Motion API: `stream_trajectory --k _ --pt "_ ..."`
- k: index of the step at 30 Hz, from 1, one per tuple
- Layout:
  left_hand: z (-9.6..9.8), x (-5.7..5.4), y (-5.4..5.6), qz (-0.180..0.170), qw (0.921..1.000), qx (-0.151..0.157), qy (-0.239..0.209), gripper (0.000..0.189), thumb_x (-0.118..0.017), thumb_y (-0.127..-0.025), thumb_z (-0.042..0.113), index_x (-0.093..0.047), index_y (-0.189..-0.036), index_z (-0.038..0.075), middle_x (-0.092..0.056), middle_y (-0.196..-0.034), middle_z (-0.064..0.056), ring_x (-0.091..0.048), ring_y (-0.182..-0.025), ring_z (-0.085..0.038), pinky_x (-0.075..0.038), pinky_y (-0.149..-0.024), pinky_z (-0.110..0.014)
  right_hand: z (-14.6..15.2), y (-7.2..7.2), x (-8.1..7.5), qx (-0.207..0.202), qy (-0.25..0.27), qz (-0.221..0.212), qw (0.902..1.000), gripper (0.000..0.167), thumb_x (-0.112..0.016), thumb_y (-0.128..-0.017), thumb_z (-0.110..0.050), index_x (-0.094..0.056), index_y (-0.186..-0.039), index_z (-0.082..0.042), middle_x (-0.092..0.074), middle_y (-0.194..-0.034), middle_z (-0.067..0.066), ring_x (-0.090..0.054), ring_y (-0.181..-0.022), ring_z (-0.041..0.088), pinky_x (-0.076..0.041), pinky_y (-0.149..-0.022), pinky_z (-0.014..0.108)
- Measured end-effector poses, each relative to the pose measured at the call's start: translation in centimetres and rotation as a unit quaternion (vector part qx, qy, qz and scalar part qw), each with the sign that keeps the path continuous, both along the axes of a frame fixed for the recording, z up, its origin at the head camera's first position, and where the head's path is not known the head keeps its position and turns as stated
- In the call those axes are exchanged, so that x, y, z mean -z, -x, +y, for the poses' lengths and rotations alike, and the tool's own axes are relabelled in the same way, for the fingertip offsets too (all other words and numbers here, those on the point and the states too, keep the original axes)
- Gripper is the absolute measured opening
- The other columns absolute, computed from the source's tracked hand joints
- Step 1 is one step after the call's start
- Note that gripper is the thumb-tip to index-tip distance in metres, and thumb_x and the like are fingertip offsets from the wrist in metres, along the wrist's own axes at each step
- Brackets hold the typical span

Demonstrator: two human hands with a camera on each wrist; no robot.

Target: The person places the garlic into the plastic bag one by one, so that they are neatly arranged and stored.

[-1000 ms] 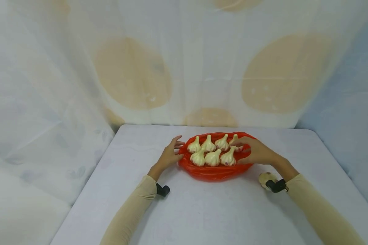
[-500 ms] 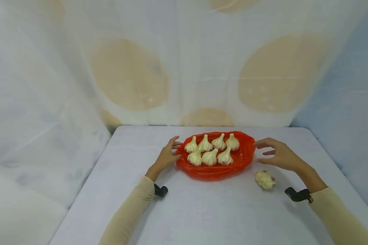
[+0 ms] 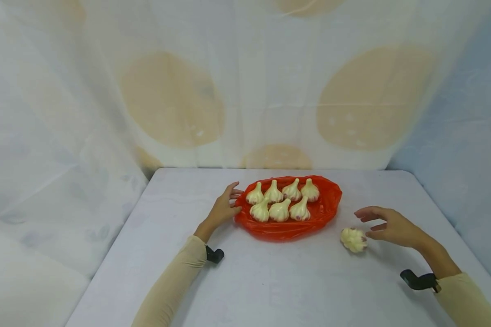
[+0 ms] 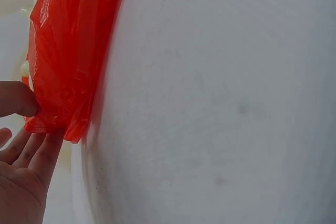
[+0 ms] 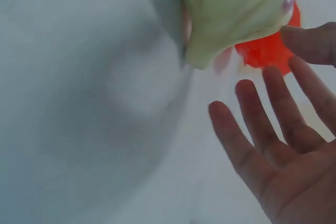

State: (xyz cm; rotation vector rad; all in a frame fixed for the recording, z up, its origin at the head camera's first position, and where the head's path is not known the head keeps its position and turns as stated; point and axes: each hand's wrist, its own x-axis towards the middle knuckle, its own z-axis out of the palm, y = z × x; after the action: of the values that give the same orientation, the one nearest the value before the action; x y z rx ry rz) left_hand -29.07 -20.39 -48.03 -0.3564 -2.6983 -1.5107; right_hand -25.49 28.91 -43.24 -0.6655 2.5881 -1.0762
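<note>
A tray-shaped container covered in red plastic holds several garlic bulbs in two rows, stems up. My left hand is at its left end. In the left wrist view the thumb lies against the red plastic, with straight fingers touching its end from below. To the container's right, a single garlic bulb lies on the table. My right hand hovers just right of it, fingers spread and holding nothing. In the right wrist view this bulb shows purple patches, close to the thumb.
The white table has its far edge just behind the red container. A hanging cloth with large tan spots rises behind it, and pale cloth walls stand at both sides. Black wrist cameras stick out from both forearms.
My right hand has left the container's right end and moved right and toward me, beside the loose garlic bulb. My left hand has stayed at the left end.
</note>
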Motion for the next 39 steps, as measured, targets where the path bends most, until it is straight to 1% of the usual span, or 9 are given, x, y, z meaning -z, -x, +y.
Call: stream_trajectory --k 4,7,10,15,19,22,27,33,39 --pt "0.0 -0.1 -0.1 0.0 1.0 -0.001 -0.002 0.078 -0.066 -0.084 -0.004 -0.029 -0.151 0.014 -0.056 -0.132 -0.008 -0.054 -0.121 -0.025 -0.05 -0.097 -0.038 0.4 -0.2 0.8 -0.02 -0.017 -0.04 0.9989 0.053 -0.075 -0.081 -0.012 -0.056 -0.13 -0.003 -0.058 -0.129 0.018 -0.052 -0.115 0.04 -0.054 -0.088 0.049" --pt "0.0 -0.1 -0.1 -0.001 1.0 -0.001 -0.001 0.079 -0.066 -0.084 -0.004 -0.028 -0.151 0.011 -0.056 -0.132 -0.009 -0.054 -0.121 -0.025 -0.05 -0.097 -0.039 0.5 -0.4 1.4 -0.035 -0.032 -0.046 0.9978 0.051 -0.076 -0.079 -0.013 -0.059 -0.126 -0.004 -0.059 -0.127 0.017 -0.053 -0.114 0.038 -0.053 -0.089 0.05" --pt "0.0 0.0 0.0 -0.001 1.0 -0.002 0.002 0.079 -0.066 -0.084 -0.005 -0.028 -0.151 0.009 -0.056 -0.133 -0.009 -0.054 -0.121 -0.026 -0.049 -0.097 -0.039 0.6 -0.5 1.9 -0.036 -0.043 -0.035 0.9978 0.049 -0.078 -0.077 -0.014 -0.061 -0.122 -0.004 -0.061 -0.124 0.015 -0.055 -0.112 0.036 -0.052 -0.089 0.051" --pt "-0.1 0.0 0.0 -0.004 1.0 -0.005 0.001 0.079 -0.066 -0.084 -0.005 -0.029 -0.151 0.014 -0.056 -0.133 -0.007 -0.054 -0.122 -0.024 -0.049 -0.097 -0.038 0.2 -0.5 2.1 -0.028 -0.062 -0.013 0.9976 0.042 -0.077 -0.077 -0.011 -0.063 -0.116 -0.004 -0.063 -0.118 0.012 -0.057 -0.107 0.033 -0.053 -0.087 0.051" --pt "-0.1 0.0 -0.1 -0.006 1.0 -0.006 -0.001 0.079 -0.066 -0.084 -0.004 -0.03 -0.151 0.017 -0.055 -0.133 -0.007 -0.054 -0.121 -0.023 -0.049 -0.098 -0.037 -0.3 -0.3 2.1 -0.018 -0.086 0.008 0.9961 0.034 -0.077 -0.079 -0.01 -0.065 -0.111 -0.005 -0.066 -0.111 0.007 -0.059 -0.101 0.027 -0.056 -0.083 0.045" --pt "-0.1 -0.1 -0.1 -0.006 1.0 -0.004 -0.002 0.079 -0.066 -0.084 -0.004 -0.03 -0.151 0.017 -0.055 -0.133 -0.007 -0.054 -0.122 -0.023 -0.049 -0.098 -0.037 -0.4 -0.1 2.1 -0.017 -0.096 0.012 0.9951 0.032 -0.078 -0.079 -0.01 -0.066 -0.108 -0.005 -0.066 -0.107 0.005 -0.06 -0.097 0.025 -0.057 -0.08 0.043" --pt "0.0 -0.1 -0.1 -0.007 0.9999 -0.001 -0.007 0.079 -0.066 -0.085 -0.004 -0.03 -0.151 0.017 -0.056 -0.132 -0.006 -0.054 -0.122 -0.022 -0.049 -0.097 -0.036 -0.4 0.1 2.1 -0.026 -0.093 0.016 0.9952 0.029 -0.077 -0.08 -0.007 -0.065 -0.106 -0.004 -0.066 -0.103 0.004 -0.06 -0.094 0.024 -0.058 -0.077 0.041" --pt "0.2 -0.1 0.0 -0.007 0.9999 -0.001 -0.007 0.078 -0.066 -0.085 -0.003 -0.029 -0.151 0.016 -0.056 -0.132 -0.006 -0.054 -0.121 -0.023 -0.049 -0.097 -0.036 0.1 0.2 1.6 -0.022 -0.097 0.009 0.995 0.025 -0.076 -0.081 -0.011 -0.067 -0.104 -0.007 -0.066 -0.102 0.003 -0.061 -0.092 0.023 -0.058 -0.074 0.038" --pt "0.1 0.0 0.0 -0.001 1.0 0.001 -0.008 0.078 -0.066 -0.084 -0.004 -0.029 -0.151 0.014 -0.055 -0.132 -0.008 -0.054 -0.122 -0.024 -0.049 -0.097 -0.037 0.4 0.1 -0.2 -0.017 -0.079 0.037 0.9961 0.023 -0.076 -0.083 -0.016 -0.069 -0.105 -0.012 -0.067 -0.102 0.001 -0.06 -0.091 0.021 -0.059 -0.073 0.035"
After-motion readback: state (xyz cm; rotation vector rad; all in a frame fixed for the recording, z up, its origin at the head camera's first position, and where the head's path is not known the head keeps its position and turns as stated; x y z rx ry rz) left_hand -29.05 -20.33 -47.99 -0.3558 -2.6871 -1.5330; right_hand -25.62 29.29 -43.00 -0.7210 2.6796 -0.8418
